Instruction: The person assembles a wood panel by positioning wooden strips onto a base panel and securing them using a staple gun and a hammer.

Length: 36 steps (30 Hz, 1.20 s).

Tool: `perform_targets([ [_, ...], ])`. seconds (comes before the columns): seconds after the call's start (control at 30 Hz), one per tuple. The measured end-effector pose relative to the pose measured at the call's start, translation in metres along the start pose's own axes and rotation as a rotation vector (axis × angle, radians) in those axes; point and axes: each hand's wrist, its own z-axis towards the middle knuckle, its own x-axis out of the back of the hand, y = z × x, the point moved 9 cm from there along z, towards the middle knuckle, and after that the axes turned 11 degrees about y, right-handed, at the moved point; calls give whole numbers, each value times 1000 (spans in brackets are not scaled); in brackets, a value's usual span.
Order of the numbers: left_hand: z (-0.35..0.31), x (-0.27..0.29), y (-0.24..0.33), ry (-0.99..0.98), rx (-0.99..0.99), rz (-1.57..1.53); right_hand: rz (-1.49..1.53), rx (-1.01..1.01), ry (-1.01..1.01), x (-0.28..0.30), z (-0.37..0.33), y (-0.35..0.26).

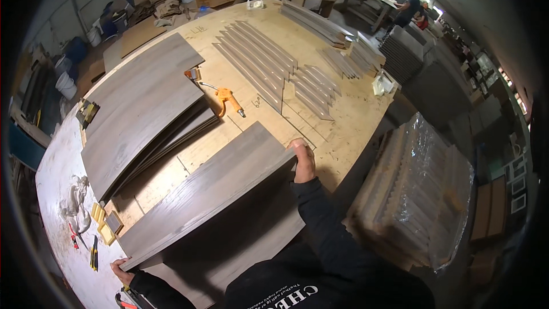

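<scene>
A long grey wood-grain panel (209, 191) is held at both ends, raised on edge above the near edge of the bench (343, 131). Its long axis runs from the near left corner of the bench up toward the right. The right hand (303, 160) is clamped on the far right end, fingers wrapped over the corner; the left hand (121, 270) is closed under the near left corner, so each hand is met by one end and neither is nearer the middle. The panel's face is seen as dark grey-brown with streaked grain along its length, matt, flat and thin, with a paler edge.

A stack of similar grey panels (143, 109) is laid toward the bench's left edge, well apart from the held one. An orange air gun (227, 99) is lying between that stack and rows of narrow grey strips (269, 63) nearer the far edge.
</scene>
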Motion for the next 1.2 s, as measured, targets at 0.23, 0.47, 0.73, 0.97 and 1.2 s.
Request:
perform_targets([
  [0.23, -12, -9, -7, 8, 653, -249, 172, -51, -99, -1, -2, 9],
  [0.47, -16, 1, -12, 67, 593, -266, 97, -11, -90, 0, -6, -19],
  [0.73, 22, 23, -26, 139, 765, -333, 279, 43, -109, -11, -13, -75],
  [0.97, -8, -2, -26, 126, 716, -184, 200, 97, -144, -12, -16, -21],
  [1.2, 3, -1, -38, 65, 499, -48, 135, 39, -122, -9, -14, -8],
])
